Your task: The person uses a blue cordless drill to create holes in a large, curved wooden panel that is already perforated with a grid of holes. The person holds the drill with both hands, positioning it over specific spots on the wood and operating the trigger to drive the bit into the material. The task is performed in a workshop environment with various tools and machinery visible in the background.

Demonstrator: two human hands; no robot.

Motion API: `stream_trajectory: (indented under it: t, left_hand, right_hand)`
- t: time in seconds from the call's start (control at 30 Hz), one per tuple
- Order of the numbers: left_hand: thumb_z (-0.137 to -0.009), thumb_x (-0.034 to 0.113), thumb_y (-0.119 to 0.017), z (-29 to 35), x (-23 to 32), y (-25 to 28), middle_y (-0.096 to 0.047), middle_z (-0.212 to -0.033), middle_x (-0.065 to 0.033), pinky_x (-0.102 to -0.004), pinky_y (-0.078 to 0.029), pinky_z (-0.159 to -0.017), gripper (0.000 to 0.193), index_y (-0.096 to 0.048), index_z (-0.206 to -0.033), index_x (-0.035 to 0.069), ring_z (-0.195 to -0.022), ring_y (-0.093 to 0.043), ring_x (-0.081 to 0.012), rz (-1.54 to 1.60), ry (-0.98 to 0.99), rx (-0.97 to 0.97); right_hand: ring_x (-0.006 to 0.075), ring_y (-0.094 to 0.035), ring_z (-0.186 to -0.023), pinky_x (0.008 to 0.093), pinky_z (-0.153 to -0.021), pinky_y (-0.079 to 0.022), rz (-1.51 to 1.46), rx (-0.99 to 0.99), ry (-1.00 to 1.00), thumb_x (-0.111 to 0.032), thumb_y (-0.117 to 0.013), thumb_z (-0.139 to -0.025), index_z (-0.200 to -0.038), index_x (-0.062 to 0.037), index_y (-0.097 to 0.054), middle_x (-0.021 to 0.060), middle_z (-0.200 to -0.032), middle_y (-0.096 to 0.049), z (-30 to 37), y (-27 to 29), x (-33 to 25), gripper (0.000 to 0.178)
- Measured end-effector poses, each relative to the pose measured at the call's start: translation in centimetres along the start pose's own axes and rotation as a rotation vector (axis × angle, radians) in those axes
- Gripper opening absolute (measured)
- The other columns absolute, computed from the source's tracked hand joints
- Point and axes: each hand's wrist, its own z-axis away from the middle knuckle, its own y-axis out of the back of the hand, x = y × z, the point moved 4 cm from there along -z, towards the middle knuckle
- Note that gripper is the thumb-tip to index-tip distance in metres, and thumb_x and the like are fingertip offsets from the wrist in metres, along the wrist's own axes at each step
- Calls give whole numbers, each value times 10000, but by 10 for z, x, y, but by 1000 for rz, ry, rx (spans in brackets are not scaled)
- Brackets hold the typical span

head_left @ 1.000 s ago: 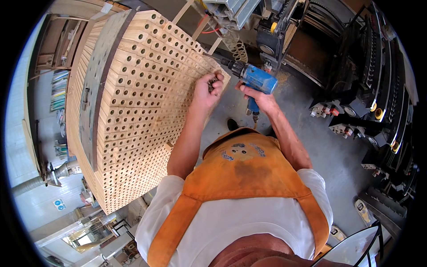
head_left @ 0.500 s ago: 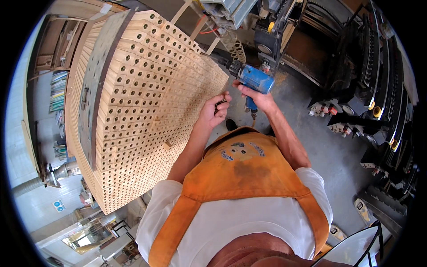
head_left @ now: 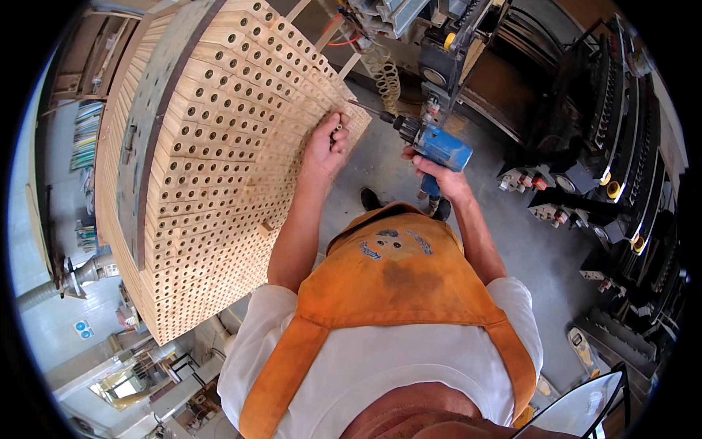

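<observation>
Small dark metal threaded inserts (head_left: 337, 130) sit in the curled fingers of my left hand (head_left: 322, 150), which is closed in front of the far right part of a big stack of wooden pieces (head_left: 241, 157). Rows of round holes cover the stack's face, many lined with dark metal rings. My right hand (head_left: 443, 174) grips the handle of a blue power drill (head_left: 444, 148). From its black chuck (head_left: 409, 129) a thin bit points left to the stack's far right edge; whether its tip touches the wood I cannot tell.
A dark metal board (head_left: 161, 117) lies along the stack's left top side, and a small wooden block (head_left: 265, 229) sticks out of its face. Beyond the drill hangs a coiled air hose (head_left: 384, 69). Black machinery (head_left: 585, 168) lines the right side.
My left hand has moved left and up, closer to the stack's face. The drill has shifted slightly right and down in the picture, and its long bit now shows against the stack's edge.
</observation>
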Motion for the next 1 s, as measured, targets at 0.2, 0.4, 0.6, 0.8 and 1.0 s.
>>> stream_trajectory:
  t: [0.2, 0.4, 0.6, 0.8, 1.0]
  left_hand:
    - [-945, 159, -555, -12, 13, -19, -593, -925, -4, -157, -299, -417, 123, -576, -1039, 83, -582, -429, -49, -178, 135, 56]
    - [-968, 235, -532, -18, 10, -16, -526, -837, 30, -166, -297, -412, 173, -568, -1061, 94, -575, -420, -34, -347, 141, -98]
    - [-969, 272, -537, -15, 4, -18, -514, -871, 24, -159, -299, -424, 224, -546, -1107, 96, -588, -415, -31, -123, 207, -326]
    - [-973, 259, -536, -12, 1, -21, -519, -865, 19, -159, -288, -430, 195, -565, -1048, 81, -572, -403, -27, -4, 206, -375]
    - [-971, 257, -544, -14, 15, -26, -532, -843, 20, -166, -273, -431, 210, -576, -1033, 59, -572, -399, -23, -712, 109, -54]
  right_hand:
    - [173, -636, -987, 287, -703, -490, -38, 18, 18, -137, -698, -833, -1088, -48, -643, 78, -1047, -682, 9, 7, -1, 276]
    - [177, -636, -970, 270, -691, -496, -83, -63, -63, -167, -718, -810, -1087, -54, -642, 81, -1046, -677, 8, 16, 4, 309]
    - [195, -632, -994, 262, -689, -495, -168, -131, -78, -174, -711, -807, -1092, -46, -633, 87, -1058, -668, 6, 23, 5, 322]
    - [195, -634, -987, 265, -675, -491, -201, -144, -82, -166, -701, -811, -1085, -52, -632, 84, -1049, -669, 1, 24, 11, 305]
    - [127, -627, -897, 276, -717, -507, 68, -80, 96, -66, -685, -821, -1075, -48, -646, 54, -992, -689, 9, 19, 3, 258]
